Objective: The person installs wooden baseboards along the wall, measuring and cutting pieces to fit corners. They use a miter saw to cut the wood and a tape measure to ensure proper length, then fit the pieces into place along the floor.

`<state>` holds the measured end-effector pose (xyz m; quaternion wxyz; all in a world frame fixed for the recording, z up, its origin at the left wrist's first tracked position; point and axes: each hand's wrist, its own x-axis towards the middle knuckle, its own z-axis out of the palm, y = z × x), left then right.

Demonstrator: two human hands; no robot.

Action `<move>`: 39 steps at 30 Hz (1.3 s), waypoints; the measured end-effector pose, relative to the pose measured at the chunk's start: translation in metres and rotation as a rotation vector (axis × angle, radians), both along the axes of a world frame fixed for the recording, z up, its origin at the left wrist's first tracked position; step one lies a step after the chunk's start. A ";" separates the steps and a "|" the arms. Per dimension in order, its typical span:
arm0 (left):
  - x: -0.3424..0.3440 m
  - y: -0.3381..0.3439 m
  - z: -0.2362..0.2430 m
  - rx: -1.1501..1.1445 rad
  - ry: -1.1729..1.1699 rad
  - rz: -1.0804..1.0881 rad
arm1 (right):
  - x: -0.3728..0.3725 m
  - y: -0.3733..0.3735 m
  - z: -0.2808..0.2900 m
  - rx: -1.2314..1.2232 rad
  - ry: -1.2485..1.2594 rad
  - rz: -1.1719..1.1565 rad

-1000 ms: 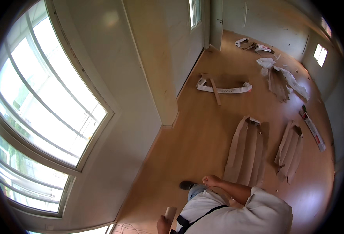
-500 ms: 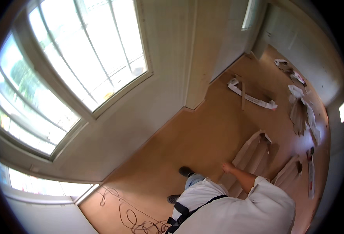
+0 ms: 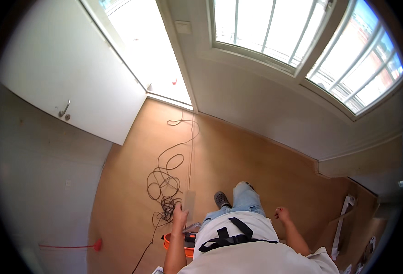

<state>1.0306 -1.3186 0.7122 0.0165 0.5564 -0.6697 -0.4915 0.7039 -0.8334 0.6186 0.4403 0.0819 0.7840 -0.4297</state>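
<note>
My left hand (image 3: pixel 179 213) hangs over the left side of the floor with its fingers closed on a flat, greyish rectangular piece (image 3: pixel 189 201). I cannot make out its exact kind. Below and around that hand lies a tangle of dark cable (image 3: pixel 167 205). Close by my left forearm, partly hidden by my body, is an orange and black object (image 3: pixel 190 238). My right hand (image 3: pixel 281 214) is held out at my right side, fingers curled in, and nothing shows in them.
A white door (image 3: pixel 73 59) stands ajar beside a bright doorway (image 3: pixel 153 50). Barred windows (image 3: pixel 270 27) line the far wall. A red plunger-like tool (image 3: pixel 97 245) rests at the left. Torn long packaging (image 3: pixel 343 223) lies at the right. The cable runs to the doorway.
My view has swung left, from the room with opened packaging to the doorway and cable. My left hand with the flat piece has come into view.
</note>
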 end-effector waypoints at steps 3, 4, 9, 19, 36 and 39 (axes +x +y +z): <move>-0.046 -0.052 0.048 -0.185 0.084 -0.004 | -0.018 -0.056 0.035 0.042 0.022 0.026; -0.063 -0.070 0.079 -0.238 0.070 -0.006 | -0.020 -0.073 0.041 0.058 0.021 0.040; -0.119 -0.162 0.145 -0.368 0.189 0.042 | -0.046 -0.130 0.042 0.102 0.014 0.087; -0.158 -0.357 0.137 -0.489 -0.063 -0.122 | -0.142 -0.378 0.031 0.175 -0.009 0.211; -0.205 -0.566 0.118 -0.214 0.060 -0.235 | -0.184 -0.862 0.232 -0.223 0.146 0.592; -0.241 -0.665 0.096 -0.256 0.147 -0.394 | -0.167 -0.963 0.312 -0.498 -0.130 0.860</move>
